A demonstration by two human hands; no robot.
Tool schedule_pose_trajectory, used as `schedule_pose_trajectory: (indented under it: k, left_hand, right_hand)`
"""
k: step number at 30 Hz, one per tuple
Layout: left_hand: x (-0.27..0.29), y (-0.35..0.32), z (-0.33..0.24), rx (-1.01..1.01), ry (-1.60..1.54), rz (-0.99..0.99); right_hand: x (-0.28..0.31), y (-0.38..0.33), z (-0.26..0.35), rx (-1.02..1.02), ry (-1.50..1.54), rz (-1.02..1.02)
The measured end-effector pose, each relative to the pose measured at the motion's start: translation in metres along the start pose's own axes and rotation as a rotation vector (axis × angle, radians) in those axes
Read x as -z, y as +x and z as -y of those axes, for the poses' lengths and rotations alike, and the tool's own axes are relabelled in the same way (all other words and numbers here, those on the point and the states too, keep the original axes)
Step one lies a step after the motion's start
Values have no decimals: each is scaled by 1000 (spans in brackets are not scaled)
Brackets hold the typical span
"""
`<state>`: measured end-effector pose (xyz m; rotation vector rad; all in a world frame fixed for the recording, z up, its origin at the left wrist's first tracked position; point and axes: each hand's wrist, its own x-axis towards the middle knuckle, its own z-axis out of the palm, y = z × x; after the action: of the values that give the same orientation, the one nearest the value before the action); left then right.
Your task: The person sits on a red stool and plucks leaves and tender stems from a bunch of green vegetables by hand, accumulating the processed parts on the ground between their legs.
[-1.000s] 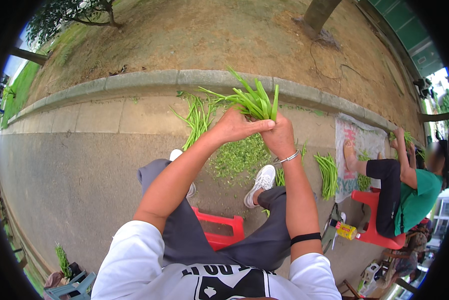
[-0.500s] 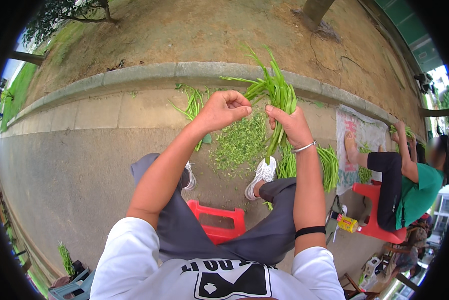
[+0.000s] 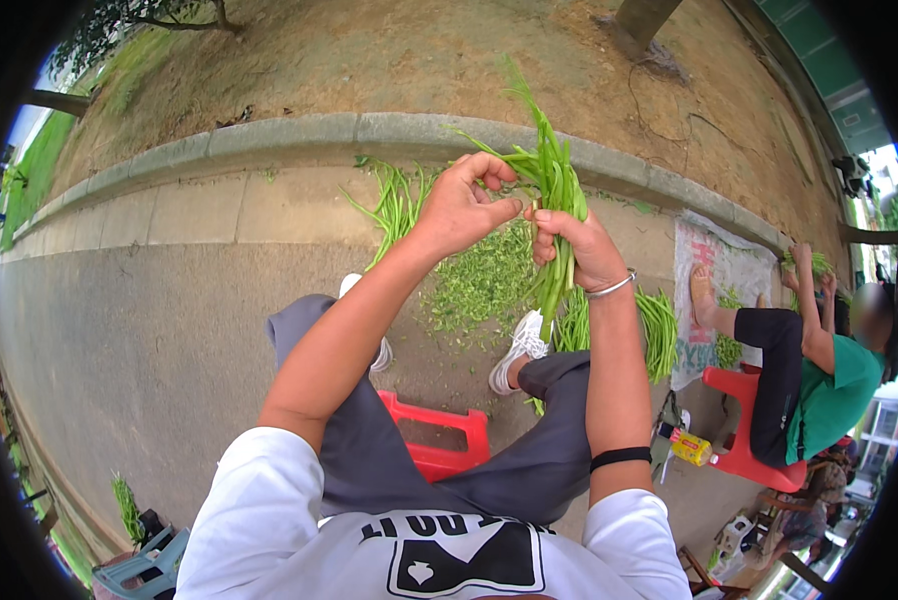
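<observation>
At the far left, low by the pavement's edge, a grey plastic crate (image 3: pixel 144 565) sits with a small green tuft beside it, well apart from the work. Further in, the person sits on a red stool (image 3: pixel 439 440) with legs stretched toward the kerb (image 3: pixel 299 130), white shoes out in front. The left hand (image 3: pixel 464 205) is raised over the pavement, thumb and forefinger pinched together at the top of the greens, the other fingers loosely curled; whether a stalk tip sits in the pinch cannot be told. Below it a scatter of plucked green bits (image 3: pixel 484 285) lies on the pavement, and a loose pile of untrimmed stalks (image 3: pixel 394 200) lies just behind, near the kerb. The right hand (image 3: pixel 574 245), a bangle at the wrist, is closed in a fist around a bunch of long green stalks (image 3: pixel 549 175), held upright with the leafy tips fanning above the fist and the stems hanging below it. The stalks look light, thin and limp, likely to bend or snap at a sharp pinch, so a hold round the gathered middle seems the safest grip, leaving single tips free for picking. Right of the knee lie trimmed bundles (image 3: pixel 659 330). Farthest right, another person in a green shirt (image 3: pixel 829 395) sits on a second red stool, handling greens over a printed sack (image 3: pixel 734 270).
</observation>
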<state>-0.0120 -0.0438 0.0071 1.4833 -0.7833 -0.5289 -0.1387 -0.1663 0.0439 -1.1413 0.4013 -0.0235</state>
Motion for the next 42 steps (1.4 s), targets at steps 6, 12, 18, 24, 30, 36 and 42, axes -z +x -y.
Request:
schedule_pose_trajectory:
  k: [6, 12, 18, 24, 30, 36, 42]
  left_hand:
    - [-1, -3, 0, -49, 112, 104]
    - [5, -3, -19, 243, -169, 205]
    - [10, -1, -23, 314, -115, 308]
    - [11, -1, -19, 310, -105, 296]
    - [17, 2, -13, 278, -106, 236]
    - [18, 0, -30, 343, -46, 293]
    - [17, 2, -23, 325, -17, 260]
  right_hand:
    - [4, 0, -2, 2, 62, 4]
    - [15, -1, 1, 30, -22, -221]
    - [14, -2, -1, 29, -103, -189]
    - [10, 0, 0, 28, -107, -249]
    - [13, 5, 0, 203, -239, -470]
    - [3, 6, -1, 225, -289, -353]
    - [4, 8, -7, 187, -379, -321]
